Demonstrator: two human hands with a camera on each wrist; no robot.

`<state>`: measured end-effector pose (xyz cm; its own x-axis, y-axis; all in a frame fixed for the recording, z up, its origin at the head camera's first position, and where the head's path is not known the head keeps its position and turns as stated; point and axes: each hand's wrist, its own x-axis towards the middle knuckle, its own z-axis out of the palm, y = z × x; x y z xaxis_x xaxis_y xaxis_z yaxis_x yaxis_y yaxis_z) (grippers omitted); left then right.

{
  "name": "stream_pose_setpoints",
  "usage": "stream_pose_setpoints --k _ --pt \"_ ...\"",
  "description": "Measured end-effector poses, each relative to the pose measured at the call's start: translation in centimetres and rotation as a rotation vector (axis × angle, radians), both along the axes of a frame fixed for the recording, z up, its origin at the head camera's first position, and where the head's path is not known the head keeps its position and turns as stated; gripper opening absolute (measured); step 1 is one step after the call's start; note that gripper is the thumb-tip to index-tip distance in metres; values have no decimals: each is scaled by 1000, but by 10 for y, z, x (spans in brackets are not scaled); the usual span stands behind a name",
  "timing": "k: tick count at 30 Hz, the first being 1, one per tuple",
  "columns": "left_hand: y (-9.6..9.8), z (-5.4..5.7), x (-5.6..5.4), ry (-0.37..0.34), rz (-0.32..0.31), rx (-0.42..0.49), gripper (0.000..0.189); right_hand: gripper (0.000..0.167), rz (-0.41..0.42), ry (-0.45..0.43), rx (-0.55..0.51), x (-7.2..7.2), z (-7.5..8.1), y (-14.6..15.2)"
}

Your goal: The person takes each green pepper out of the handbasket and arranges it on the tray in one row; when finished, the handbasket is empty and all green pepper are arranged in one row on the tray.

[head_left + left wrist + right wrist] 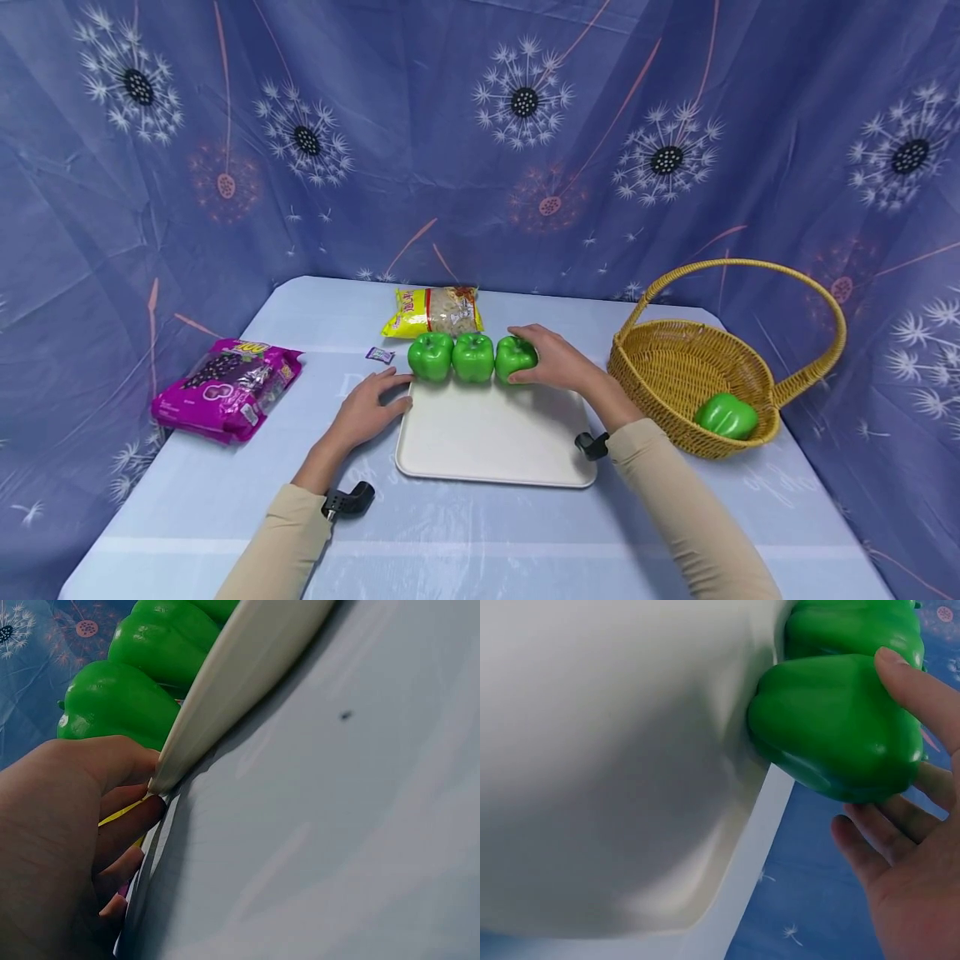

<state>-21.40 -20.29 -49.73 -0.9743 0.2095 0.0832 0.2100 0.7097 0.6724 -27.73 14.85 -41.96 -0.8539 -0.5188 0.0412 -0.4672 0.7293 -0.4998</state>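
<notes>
Three green bell peppers sit side by side along the far edge of a white tray (495,442): the left pepper (430,357), the middle pepper (473,357) and the right pepper (513,358). My right hand (553,357) holds the right one, thumb (907,679) on one side and fingers round the other. Loosely bent, my left hand (367,408) has its fingertips at the tray's left rim, near the far left corner. In the left wrist view the thumb and forefinger touch that rim (217,690), close by the left pepper.
On the right stands a wicker basket (652,354) with a tall handle and one more green pepper (726,416) inside. A yellow food bag (433,312) lies behind the peppers. Left are a small purple packet (379,356) and a big purple bag (225,389).
</notes>
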Motion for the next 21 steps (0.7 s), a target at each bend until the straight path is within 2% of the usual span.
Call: stream_pose_setpoints --k 9,16,21 --pt "1 -2 -1 12 2 -1 43 84 -22 -5 -23 8 24 18" --pt "1 -1 -1 8 -12 -2 44 69 -37 5 -83 11 52 50" --pt "0 0 0 18 -8 0 44 65 -47 -24 -87 17 71 75"
